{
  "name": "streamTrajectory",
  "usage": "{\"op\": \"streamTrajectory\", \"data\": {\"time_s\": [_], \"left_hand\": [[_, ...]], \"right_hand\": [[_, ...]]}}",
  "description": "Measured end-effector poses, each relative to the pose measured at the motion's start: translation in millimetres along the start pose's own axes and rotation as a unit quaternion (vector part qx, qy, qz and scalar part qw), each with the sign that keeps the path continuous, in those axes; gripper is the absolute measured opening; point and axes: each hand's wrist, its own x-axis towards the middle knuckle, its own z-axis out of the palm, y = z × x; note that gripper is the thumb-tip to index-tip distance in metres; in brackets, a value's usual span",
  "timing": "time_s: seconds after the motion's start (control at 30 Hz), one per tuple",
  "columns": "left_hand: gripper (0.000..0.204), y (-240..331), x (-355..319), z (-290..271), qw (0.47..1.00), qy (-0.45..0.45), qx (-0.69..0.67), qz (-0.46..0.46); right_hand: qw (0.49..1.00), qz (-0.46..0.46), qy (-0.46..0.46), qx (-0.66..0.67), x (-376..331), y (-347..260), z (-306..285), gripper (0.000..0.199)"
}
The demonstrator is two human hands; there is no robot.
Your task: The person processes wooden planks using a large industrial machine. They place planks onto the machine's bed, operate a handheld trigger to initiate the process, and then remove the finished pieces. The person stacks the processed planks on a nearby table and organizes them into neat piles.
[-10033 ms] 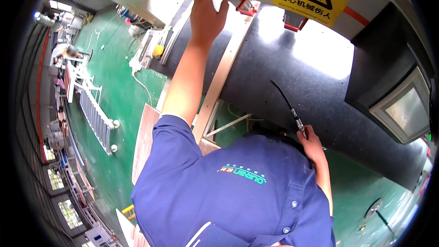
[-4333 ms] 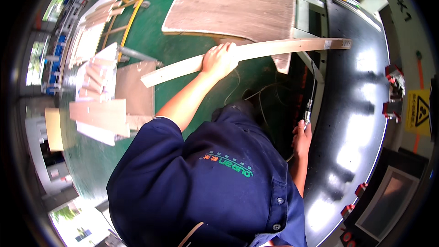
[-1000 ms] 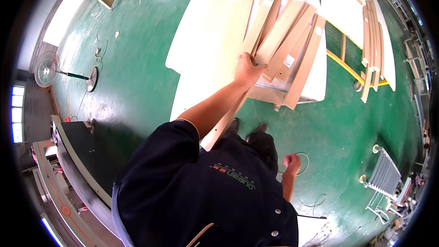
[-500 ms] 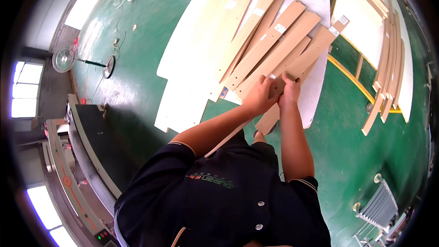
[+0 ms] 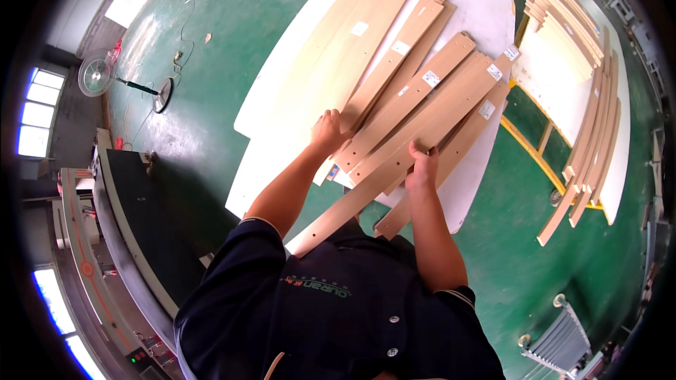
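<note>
Both my hands are on a fan of long light-wood slats [image 5: 429,98] lying on a stack of white boards [image 5: 486,0]. My left hand [image 5: 326,131] grips the near end of one slat at the left of the pile. My right hand [image 5: 422,166] presses on the long curved slat [image 5: 366,193] that runs from the pile down toward my chest. Small white labels sit on several slats.
A second stack of curved slats [image 5: 584,98] lies on a white board over a yellow frame at the right. A floor fan [image 5: 95,76] stands at the left on the green floor. A black conveyor [image 5: 141,225] runs along the lower left.
My hands have moved apart: the left now holds a slat end at the pile's left, the right rests on the long slat, which now lies lower on the pile.
</note>
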Motion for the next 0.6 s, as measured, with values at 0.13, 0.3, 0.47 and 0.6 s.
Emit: {"op": "streamTrajectory", "data": {"time_s": [0.13, 0.3, 0.47, 0.6], "left_hand": [[0.044, -24, 3, -13, 0.989, -0.021, -0.139, 0.045], [0.044, -55, 16, -10, 0.976, -0.089, -0.188, 0.065], [0.055, -53, 16, -8, 0.978, -0.069, -0.185, 0.072], [0.047, -51, 11, -26, 0.934, -0.133, -0.331, 0.014]], "right_hand": [[1.0, 0.001, -0.003, 0.006, 7, 1, 7, 0.047], [1.0, 0.018, -0.003, 0.014, 12, 4, 21, 0.046], [1.0, 0.028, -0.001, -0.009, 17, 7, 27, 0.044], [1.0, 0.026, -0.004, -0.005, 27, 10, 27, 0.043]]}}
